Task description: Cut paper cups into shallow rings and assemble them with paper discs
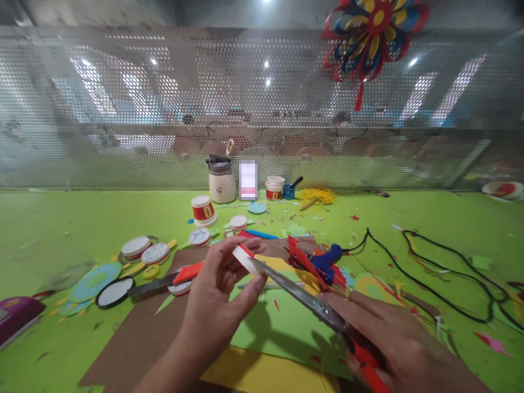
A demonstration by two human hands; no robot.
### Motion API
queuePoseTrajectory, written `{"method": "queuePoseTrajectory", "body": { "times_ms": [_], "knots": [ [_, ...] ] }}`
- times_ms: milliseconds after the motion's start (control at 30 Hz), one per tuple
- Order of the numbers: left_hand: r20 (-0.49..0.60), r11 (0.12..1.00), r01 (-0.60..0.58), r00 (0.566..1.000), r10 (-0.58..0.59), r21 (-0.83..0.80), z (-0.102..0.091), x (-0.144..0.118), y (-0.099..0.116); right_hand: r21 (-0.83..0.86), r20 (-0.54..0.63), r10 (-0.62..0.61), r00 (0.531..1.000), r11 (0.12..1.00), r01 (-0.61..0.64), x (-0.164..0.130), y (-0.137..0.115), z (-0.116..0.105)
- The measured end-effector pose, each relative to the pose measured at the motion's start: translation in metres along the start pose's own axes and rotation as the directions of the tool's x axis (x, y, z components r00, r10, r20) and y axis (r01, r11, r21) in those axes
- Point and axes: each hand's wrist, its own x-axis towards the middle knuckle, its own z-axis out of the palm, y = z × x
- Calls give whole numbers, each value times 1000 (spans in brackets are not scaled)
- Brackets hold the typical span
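Observation:
My left hand (223,297) grips a small round white lid (246,261) with a red strip along its edge, held tilted between thumb and fingers. My right hand (393,333) is closed round the red handles of a pair of scissors (298,286). The blades point up and left, their tips at the red strip on the lid. From this angle I cannot tell whether the blades are parted. Below both hands lie sheets of green paper (262,327) and yellow paper (245,371) on brown card (135,338).
A blue glue gun (327,262) with a black cord (442,295) lies at the right. Several round lids (155,253) and a utility knife (190,272) are on the left. White tubs (203,210), a jug (221,183) and a phone (248,180) stand toward the back mesh panel (164,147).

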Motion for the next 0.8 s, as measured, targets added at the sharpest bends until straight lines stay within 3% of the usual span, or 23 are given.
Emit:
{"method": "queuePoseTrajectory", "body": {
  "times_ms": [300, 467, 800],
  "knots": [
    [-11, 999, -28, 1000, 28, 17, -1, 1, -2, 174, 126, 56, 990, 982, -78, 3, -1, 0],
    [46, 1000, -24, 999, 24, 10, -5, 2, -5, 150, 91, 63, 994, 986, -76, 1, 0, 1],
    [8, 1000, -21, 1000, 21, 21, -4, 1, -3, 37, 80, 17, 997, 999, -20, -3, 1, 2]
  ]
}}
